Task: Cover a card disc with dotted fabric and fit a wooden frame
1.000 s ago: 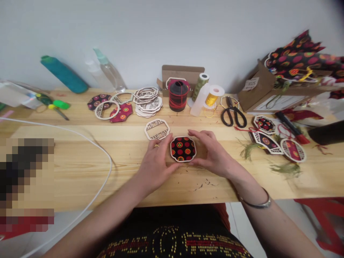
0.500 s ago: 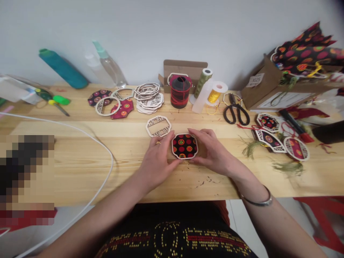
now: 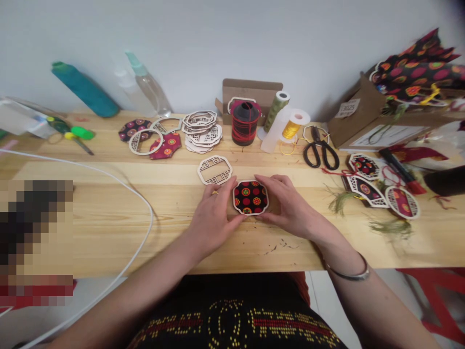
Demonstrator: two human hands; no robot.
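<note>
A fabric-covered wooden frame piece (image 3: 250,198), black with red and orange round motifs and a pale scalloped rim, lies on the table between my hands. My left hand (image 3: 212,211) holds its left side, with a finger at the upper edge and the thumb at the lower edge. On the other side, my right hand (image 3: 290,206) curves round the piece, fingertips at the top right corner and thumb at the bottom. Just beyond my left fingers lies a bare wooden lattice frame (image 3: 203,163), its near edge close to them.
Behind stand stacked lattice frames (image 3: 202,127), a spool of red cord (image 3: 244,123), a yellow thread spool (image 3: 291,127) and black-handled scissors (image 3: 320,150). Finished ornaments (image 3: 368,189) and a cardboard box (image 3: 363,118) are to the right. A white cable (image 3: 148,213) curves across the left side.
Almost nothing differs. The view has shifted very slightly; both hands keep the same hold on the fabric-covered piece.
</note>
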